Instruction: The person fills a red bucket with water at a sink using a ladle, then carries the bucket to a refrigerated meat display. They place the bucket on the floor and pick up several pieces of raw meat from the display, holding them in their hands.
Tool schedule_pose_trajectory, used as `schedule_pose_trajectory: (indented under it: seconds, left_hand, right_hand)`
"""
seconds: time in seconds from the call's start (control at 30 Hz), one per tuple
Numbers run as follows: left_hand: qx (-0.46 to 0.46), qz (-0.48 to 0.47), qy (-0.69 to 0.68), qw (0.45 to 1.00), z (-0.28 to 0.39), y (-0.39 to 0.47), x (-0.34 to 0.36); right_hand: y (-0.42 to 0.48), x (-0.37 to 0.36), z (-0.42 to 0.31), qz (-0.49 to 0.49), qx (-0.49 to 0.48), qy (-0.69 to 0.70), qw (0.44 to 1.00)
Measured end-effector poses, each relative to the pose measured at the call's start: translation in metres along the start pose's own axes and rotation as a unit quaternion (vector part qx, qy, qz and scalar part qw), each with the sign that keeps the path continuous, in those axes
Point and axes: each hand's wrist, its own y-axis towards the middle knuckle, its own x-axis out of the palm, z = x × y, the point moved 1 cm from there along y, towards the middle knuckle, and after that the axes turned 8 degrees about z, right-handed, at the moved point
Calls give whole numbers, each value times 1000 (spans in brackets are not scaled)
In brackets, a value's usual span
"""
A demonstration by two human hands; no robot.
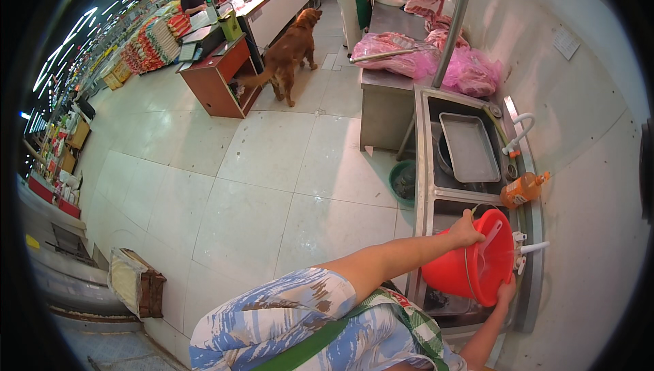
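Observation:
A red plastic bucket is tilted over the right-hand basin of a metal double sink, its mouth towards the wall. My left hand grips the bucket's rim on the far side, and my right hand holds the rim on the near side. Inside the bucket lies a pale handle, its lower part unclear. A white tap stands beside the bucket's mouth. In the other basin rests a rectangular metal tray. An orange pump bottle stands at the sink's back edge.
Pink-bagged meat lies on a metal counter beyond the sink. A green basin sits on the floor by the sink. Farther off are a brown dog, a wooden desk and two people. A metal pole rises by the sink.

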Motion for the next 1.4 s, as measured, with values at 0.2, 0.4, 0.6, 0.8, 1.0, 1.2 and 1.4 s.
schedule_pose_trajectory:
  seconds: [0.2,0.4,0.6,0.8,1.0,1.2,1.4]
  left_hand:
    - [-9,-4,9,1000,-2,-2,-1]
    - [-4,-17,-1,1000,-7,2,2]
    - [17,14,67,998,-15,24,0]
    - [-24,-16,7,1000,-15,20,6]
    - [-31,-33,-30,999,-15,18,6]
    - [-36,-30,-1,999,-7,12,2]
    - [-31,-25,-16,999,-5,9,-1]
  right_hand:
    - [2,4,9,-8,-5,28,1000]
    - [0,2,20,-12,-28,51,998]
    - [6,17,2,36,-17,-18,999]
    - [-17,-8,-40,11,99,-58,993]
    - [-21,-9,-36,31,118,-51,991]
    - [-17,-5,-24,4,103,-38,994]
    - [-22,-14,-39,17,128,-71,989]
